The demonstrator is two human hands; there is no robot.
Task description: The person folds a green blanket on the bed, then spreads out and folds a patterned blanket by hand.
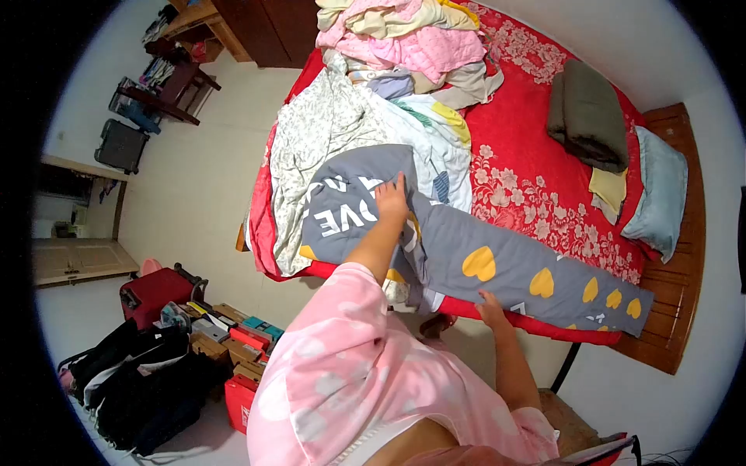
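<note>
A grey quilt [509, 256] with yellow hearts and white letters lies along the near side of the bed. Its right part forms a long folded strip, while the left part is bunched into a rounded heap. My left hand [392, 200] rests on that heap, fingers extended over the cloth. At the strip's near edge, my right hand [491, 311] has its fingers closed on the quilt's border; part of the grip is hidden. Beneath the heap spreads a white patterned sheet [311, 147].
The bed has a red floral cover [505, 171]. On it are piled pink and cream bedding [412, 46], a folded dark blanket [590, 116] and a light blue pillow [659, 190]. Left on the floor are a red suitcase [159, 295], boxes [245, 342] and dark clothes [155, 380].
</note>
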